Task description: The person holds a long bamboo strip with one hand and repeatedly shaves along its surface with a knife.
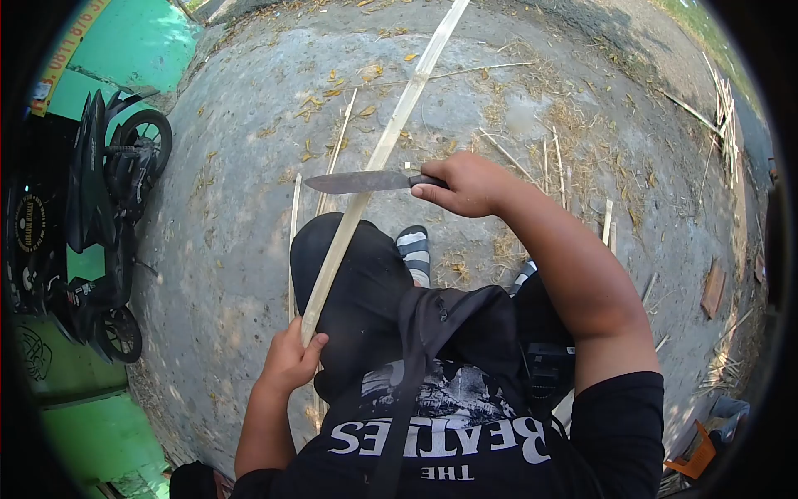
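Pale strip [406,104] runs toward one o'clock from your left hand [291,362], which pinches its near end, likely the best hold; it looks light, springy, splintery. Your right hand [467,185] clasps the knife [337,182] across it.

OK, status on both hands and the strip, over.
Left hand holds pale strip. Right hand holds knife, blade across strip. Loose strips on ground nearby.

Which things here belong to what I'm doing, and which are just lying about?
In the job:
- knife, in your right hand
- long pale strip, in your left hand
- bundled strips, probably

Just lying about, apparently:
- fallen leaves
- brown block
- parked motorbike
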{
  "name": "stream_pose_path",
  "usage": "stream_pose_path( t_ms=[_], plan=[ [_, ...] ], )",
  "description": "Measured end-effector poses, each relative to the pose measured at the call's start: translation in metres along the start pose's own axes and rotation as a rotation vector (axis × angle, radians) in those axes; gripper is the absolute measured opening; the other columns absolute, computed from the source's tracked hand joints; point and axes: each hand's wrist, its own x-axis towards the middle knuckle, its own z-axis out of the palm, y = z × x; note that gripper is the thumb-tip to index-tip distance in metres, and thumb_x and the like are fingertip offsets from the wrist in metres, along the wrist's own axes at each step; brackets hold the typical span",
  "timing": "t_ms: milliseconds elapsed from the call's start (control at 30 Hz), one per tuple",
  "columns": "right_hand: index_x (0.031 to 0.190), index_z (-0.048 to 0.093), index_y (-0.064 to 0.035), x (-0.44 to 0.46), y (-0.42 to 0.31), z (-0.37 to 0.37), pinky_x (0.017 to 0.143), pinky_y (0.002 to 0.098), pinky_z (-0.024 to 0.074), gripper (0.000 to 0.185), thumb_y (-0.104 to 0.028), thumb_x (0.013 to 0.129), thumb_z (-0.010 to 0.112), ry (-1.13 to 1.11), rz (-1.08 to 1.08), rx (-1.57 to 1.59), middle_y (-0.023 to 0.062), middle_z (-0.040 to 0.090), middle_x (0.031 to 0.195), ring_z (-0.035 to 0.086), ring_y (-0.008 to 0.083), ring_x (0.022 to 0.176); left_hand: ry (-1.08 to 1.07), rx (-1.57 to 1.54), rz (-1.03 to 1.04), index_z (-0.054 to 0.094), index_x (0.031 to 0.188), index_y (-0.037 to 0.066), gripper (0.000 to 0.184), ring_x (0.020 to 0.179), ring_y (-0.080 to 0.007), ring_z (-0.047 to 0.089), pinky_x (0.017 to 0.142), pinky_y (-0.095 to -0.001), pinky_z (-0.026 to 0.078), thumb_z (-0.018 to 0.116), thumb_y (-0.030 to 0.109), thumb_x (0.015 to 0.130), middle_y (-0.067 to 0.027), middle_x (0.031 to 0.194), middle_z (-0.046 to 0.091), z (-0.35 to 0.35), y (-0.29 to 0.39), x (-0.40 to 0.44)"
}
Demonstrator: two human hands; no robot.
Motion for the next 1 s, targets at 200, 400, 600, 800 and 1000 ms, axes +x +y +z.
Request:
stream_pose_path(
  t_ms=[200, 400, 600, 800, 1000],
  plan=[
    [0.101, 0.069, -0.0024, 0.007, 0.023, -0.001, 0.079, 0.0515, 0.0508, 0.056, -0.056, 0.102, 0.052, 0.081, 0.165, 0.155, 0.0229, 0.069, 0.085, 0.067, 0.0434, 0.088, 0.025, 0.020, 0.021, 0.062, 0.105, -0.002, 0.034, 0.077, -0.0426, 0.072, 0.068, -0.0453, 0.054, 0.071, 0.030, 0.096, -0.0228, 0.078, 0.070, -0.002, -0.005, 0.001],
    [0.102, 0.069, -0.0014, 0.002, 0.002, 0.003, 0.078, 0.0507, 0.0520, 0.058, -0.057, 0.102, 0.051, 0.005, 0.013, 0.104, 0.0230, 0.069, 0.086, 0.068, 0.0429, 0.087, 0.004, -0.029, 0.038, 0.062, 0.108, -0.003, 0.036, 0.079, -0.0441, 0.072, 0.069, -0.0456, 0.054, 0.070, 0.031, 0.097, -0.0237, 0.080, 0.070, -0.001, -0.006, 0.004],
    [0.103, 0.071, -0.0015, 0.008, 0.029, 0.004, 0.078, 0.0482, 0.0515, 0.060, -0.058, 0.102, 0.052, 0.081, 0.185, 0.195, 0.0219, 0.069, 0.086, 0.069, 0.0386, 0.085, 0.034, -0.015, 0.078, 0.061, 0.111, -0.003, 0.039, 0.077, -0.0433, 0.071, 0.069, -0.0446, 0.054, 0.068, 0.034, 0.099, -0.0231, 0.078, 0.069, -0.004, -0.007, 0.006],
    [0.102, 0.070, -0.0007, -0.003, -0.007, 0.006, 0.082, 0.0509, 0.0524, 0.062, -0.059, 0.102, 0.051, -0.021, -0.046, 0.066, 0.0241, 0.070, 0.088, 0.069, 0.0436, 0.090, 0.029, -0.025, 0.100, 0.061, 0.111, -0.002, 0.040, 0.077, -0.0435, 0.071, 0.069, -0.0451, 0.053, 0.068, 0.036, 0.100, -0.0235, 0.078, 0.068, 0.000, -0.008, 0.009],
    [0.098, 0.070, 0.0008, 0.009, 0.032, -0.001, 0.079, 0.0502, 0.0516, 0.063, -0.058, 0.102, 0.051, 0.152, 0.199, 0.159, 0.0242, 0.070, 0.087, 0.069, 0.0415, 0.088, 0.021, 0.009, 0.041, 0.062, 0.111, -0.003, 0.041, 0.076, -0.0431, 0.071, 0.069, -0.0453, 0.053, 0.067, 0.037, 0.100, -0.0231, 0.077, 0.068, -0.010, 0.005, 0.012]
  ],
)
